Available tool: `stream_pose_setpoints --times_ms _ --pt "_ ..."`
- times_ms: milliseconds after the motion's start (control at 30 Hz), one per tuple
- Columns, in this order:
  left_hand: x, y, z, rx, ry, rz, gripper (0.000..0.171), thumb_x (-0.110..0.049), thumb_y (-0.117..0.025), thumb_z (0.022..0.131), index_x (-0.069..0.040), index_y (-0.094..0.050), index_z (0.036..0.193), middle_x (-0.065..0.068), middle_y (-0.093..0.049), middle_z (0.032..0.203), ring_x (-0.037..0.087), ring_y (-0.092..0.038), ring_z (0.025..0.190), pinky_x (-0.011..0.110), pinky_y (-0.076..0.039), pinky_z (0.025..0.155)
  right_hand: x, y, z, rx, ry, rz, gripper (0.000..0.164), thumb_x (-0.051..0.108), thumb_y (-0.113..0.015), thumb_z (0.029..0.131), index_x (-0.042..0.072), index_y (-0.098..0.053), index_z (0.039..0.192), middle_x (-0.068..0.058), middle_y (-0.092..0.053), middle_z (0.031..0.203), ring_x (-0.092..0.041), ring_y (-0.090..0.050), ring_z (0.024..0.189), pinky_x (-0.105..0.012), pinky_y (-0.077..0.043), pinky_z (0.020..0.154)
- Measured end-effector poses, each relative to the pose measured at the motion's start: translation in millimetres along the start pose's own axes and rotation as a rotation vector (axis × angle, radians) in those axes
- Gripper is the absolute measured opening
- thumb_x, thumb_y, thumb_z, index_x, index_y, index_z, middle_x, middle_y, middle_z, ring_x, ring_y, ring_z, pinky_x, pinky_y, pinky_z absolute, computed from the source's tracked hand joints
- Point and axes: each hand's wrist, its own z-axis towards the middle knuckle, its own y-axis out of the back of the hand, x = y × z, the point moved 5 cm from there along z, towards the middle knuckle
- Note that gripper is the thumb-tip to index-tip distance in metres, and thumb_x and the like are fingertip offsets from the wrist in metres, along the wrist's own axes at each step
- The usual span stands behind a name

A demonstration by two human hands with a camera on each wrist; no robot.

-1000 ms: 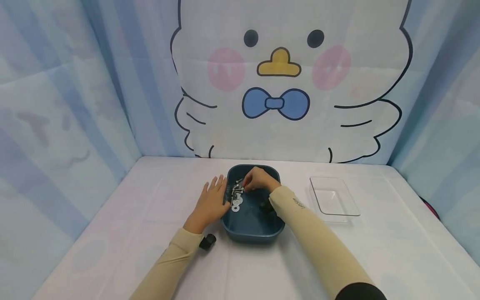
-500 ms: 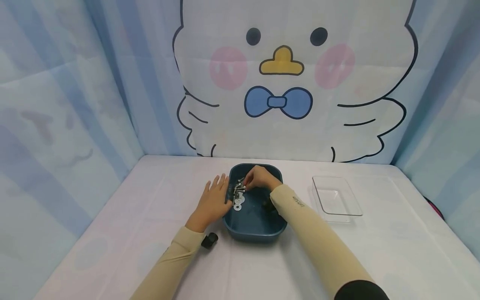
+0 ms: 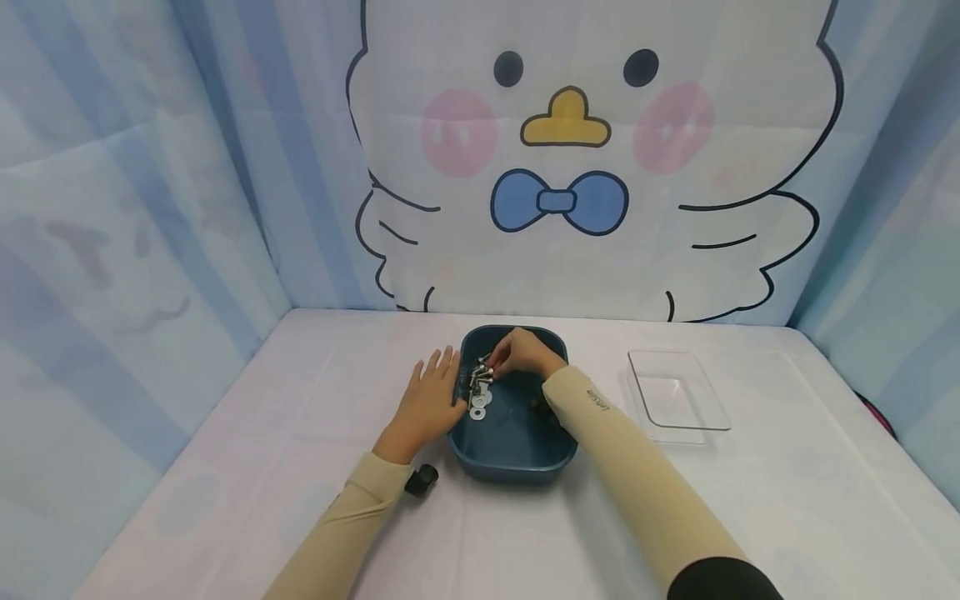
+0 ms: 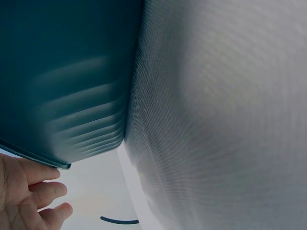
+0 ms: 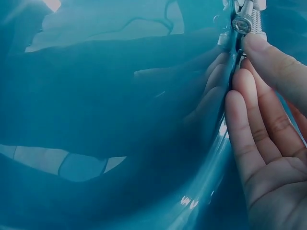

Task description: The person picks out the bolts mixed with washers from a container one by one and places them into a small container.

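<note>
A dark teal plastic tub (image 3: 517, 433) stands on the table, with several metal bolts (image 3: 480, 372) and flat washers (image 3: 478, 407) heaped along its left inner side. My left hand (image 3: 427, 404) rests at the tub's left rim, fingers extended; the left wrist view shows the fingers (image 4: 45, 191) beside the rim. My right hand (image 3: 519, 353) reaches into the tub, and its thumb and forefinger pinch at the heap. In the right wrist view, a socket-head bolt (image 5: 243, 23) lies just above the thumb tip. Which piece sits between the fingertips is partly hidden.
To the right of the tub stands a clear square plastic box (image 3: 678, 392). A white cloth covers the table (image 3: 360, 358). Printed curtains (image 3: 555, 267) close off the back and sides. A black wrist device (image 3: 422, 480) sits under the left wrist.
The head view has shifted slightly, so everything appears a little farther right. Both hands stay at the same places on the tub and the heap.
</note>
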Motion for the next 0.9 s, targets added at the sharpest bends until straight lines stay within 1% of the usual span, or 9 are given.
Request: stream_pose_setpoints --times_ms 233,467,700,900 --pt "0.4 0.1 0.0 -0.012 -0.009 -0.009 0.07 -0.027 -0.053 0.091 -0.002 -0.021 0.149 0.016 -0.019 0.156 0.032 -0.015 0.146 0.052 -0.012 0.119 -0.5 -1.2 1.0 -0.009 -0.008 -0.002 0.014 0.0 -0.076 0.073 0.002 -0.075 0.087 -0.011 -0.074 0.087 -0.014 -0.067 0.075 -0.028 -0.057 0.074" --pt "1.5 -0.8 1.6 -0.012 -0.011 0.009 0.07 -0.027 -0.051 0.092 -0.002 -0.02 0.149 0.015 -0.018 0.157 0.032 -0.015 0.146 0.052 -0.013 0.119 1.8 -0.6 2.0 0.001 0.024 -0.039 0.014 0.0 -0.078 0.071 0.004 -0.075 0.084 -0.01 -0.074 0.086 -0.013 -0.067 0.075 -0.027 -0.057 0.072" --pt "3.4 -3.3 2.8 -0.019 -0.012 -0.004 0.07 -0.026 -0.051 0.091 -0.002 -0.02 0.149 0.015 -0.019 0.156 0.032 -0.015 0.146 0.051 -0.012 0.119 3.2 -0.9 2.6 0.008 0.037 -0.068 0.014 0.001 -0.078 0.071 0.005 -0.075 0.084 -0.009 -0.074 0.086 -0.013 -0.066 0.075 -0.026 -0.057 0.072" --pt "3.2 -2.9 2.1 -0.007 -0.005 -0.007 0.07 -0.026 -0.051 0.092 -0.003 -0.019 0.149 0.014 -0.018 0.157 0.031 -0.014 0.146 0.051 -0.011 0.119 6.8 -1.7 2.4 0.012 0.063 -0.102 0.012 0.0 -0.077 0.072 0.004 -0.075 0.083 -0.01 -0.073 0.085 -0.014 -0.067 0.075 -0.026 -0.057 0.072"
